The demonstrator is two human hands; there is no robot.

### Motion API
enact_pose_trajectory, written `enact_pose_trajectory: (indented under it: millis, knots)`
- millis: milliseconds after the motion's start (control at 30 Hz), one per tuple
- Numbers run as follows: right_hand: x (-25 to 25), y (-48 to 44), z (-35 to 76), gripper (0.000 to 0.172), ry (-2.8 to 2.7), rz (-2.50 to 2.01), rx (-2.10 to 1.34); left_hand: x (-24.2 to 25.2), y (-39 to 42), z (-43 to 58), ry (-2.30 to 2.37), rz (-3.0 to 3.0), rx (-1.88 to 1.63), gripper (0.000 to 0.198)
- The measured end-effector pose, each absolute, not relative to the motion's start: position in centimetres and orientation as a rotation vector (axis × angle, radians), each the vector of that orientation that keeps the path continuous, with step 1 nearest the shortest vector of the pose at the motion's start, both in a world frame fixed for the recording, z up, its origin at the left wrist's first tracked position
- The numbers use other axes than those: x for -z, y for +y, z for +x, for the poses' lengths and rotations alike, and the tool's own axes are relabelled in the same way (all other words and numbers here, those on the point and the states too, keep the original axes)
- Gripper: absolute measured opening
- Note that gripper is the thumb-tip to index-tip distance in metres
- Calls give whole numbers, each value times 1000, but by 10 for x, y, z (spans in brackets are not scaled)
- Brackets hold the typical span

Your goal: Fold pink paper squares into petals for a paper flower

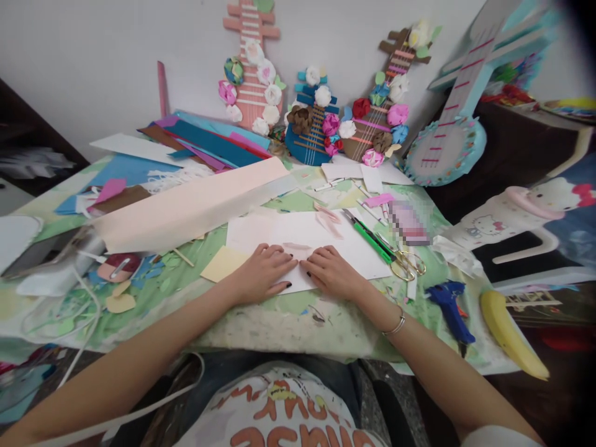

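Observation:
My left hand (263,271) and my right hand (331,270) rest side by side on a white sheet of paper (302,239) near the front edge of the table (288,323). The fingers of both curl down and press on the sheet, fingertips almost touching at the middle. A small pale pink strip (297,246) lies on the paper just beyond the fingertips. Nothing is lifted off the table. A silver bracelet circles my right wrist.
A long pale pink sheet (186,208) lies to the left. Green pen and gold scissors (400,264) sit to the right, then a blue glue gun (449,307) and a banana (510,332). Paper guitars with paper flowers (311,124) lean on the wall.

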State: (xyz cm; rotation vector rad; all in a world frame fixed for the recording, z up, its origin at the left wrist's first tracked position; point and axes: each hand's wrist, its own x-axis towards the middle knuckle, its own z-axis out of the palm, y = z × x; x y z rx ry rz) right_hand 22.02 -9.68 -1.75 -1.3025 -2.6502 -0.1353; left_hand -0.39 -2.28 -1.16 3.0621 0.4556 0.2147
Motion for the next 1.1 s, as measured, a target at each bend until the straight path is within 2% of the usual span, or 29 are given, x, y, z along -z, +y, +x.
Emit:
enact_pose_trajectory:
  millis: [733, 1033, 1100]
  knots:
    - [20, -100, 223, 14, -2620, -1340, 166, 12, -13, -11, 339, 3098, -299, 36]
    - [20, -103, 215, 18, -2614, -1402, 258, 13, -12, -17, 326, 3113, -301, 33]
    - [18, -104, 212, 23, -2608, -1417, 286, 12, -16, -15, 343, 3134, -281, 37]
